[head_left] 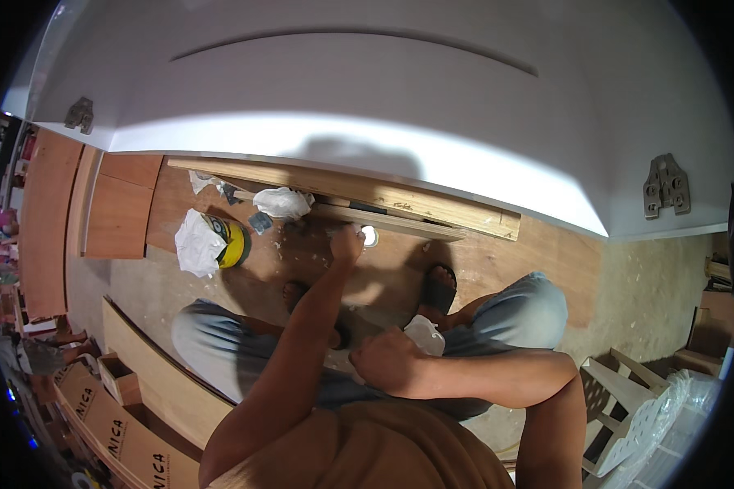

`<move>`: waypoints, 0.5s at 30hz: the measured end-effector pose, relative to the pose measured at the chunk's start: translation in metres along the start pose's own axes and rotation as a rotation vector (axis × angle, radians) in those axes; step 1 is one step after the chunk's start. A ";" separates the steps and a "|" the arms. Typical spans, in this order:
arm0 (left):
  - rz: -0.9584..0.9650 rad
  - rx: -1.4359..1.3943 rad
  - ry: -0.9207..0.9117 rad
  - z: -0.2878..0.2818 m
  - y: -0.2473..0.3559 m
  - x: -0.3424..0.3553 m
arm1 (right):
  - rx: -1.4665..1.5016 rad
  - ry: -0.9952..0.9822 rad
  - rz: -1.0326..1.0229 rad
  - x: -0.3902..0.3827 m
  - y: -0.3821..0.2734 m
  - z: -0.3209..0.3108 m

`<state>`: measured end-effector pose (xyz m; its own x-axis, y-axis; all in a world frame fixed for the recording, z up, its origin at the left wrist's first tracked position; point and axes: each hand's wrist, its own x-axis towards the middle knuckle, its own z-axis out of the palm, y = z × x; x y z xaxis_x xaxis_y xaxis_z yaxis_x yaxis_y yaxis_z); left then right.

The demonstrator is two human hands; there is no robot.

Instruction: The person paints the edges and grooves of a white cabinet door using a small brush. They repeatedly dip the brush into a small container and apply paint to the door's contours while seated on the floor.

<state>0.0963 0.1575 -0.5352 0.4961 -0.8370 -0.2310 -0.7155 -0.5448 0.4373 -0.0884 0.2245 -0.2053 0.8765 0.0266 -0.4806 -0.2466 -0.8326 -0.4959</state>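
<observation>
My left hand (348, 244) reaches down to the floor in front of me, its fingers curled. Right against them is a small round white thing (370, 236), like a lid or a small pot; how the fingers meet it is hard to see. Closer to my body, my right hand (390, 362) is closed in front of my lap. A crumpled white cloth (424, 334) sticks out past its knuckles. Beyond my left hand, another bunched white cloth (282, 202) lies by the wooden strips (391, 222).
A white cabinet panel (359, 98) with metal hinge plates (666, 187) rises ahead, above a wooden beam (465, 209). A yellow-and-black can (235, 243) with white cloth stands left. Cardboard boxes (118, 424) lie lower left; a white perforated bracket (628, 428) sits lower right.
</observation>
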 end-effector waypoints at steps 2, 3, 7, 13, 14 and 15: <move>0.030 -0.044 0.051 -0.002 -0.007 0.001 | -0.024 0.001 -0.003 0.001 -0.003 -0.003; 0.052 -0.068 0.104 0.005 -0.022 0.005 | -0.047 0.005 -0.012 0.003 -0.006 -0.006; 0.023 -0.097 0.205 0.017 -0.043 0.011 | -0.142 0.017 -0.033 0.008 -0.010 -0.008; 0.025 -0.242 0.315 0.000 -0.006 -0.015 | -0.171 0.043 0.006 0.010 -0.005 0.007; 0.023 -0.227 0.332 -0.001 -0.008 -0.017 | -0.166 0.024 0.004 0.011 -0.006 0.006; 0.022 -0.212 0.349 -0.002 -0.011 -0.020 | -0.161 0.004 0.002 0.013 -0.005 0.004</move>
<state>0.0948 0.1799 -0.5338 0.6452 -0.7605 0.0732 -0.6287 -0.4741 0.6165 -0.0777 0.2315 -0.2115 0.8780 0.0225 -0.4782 -0.1795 -0.9105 -0.3725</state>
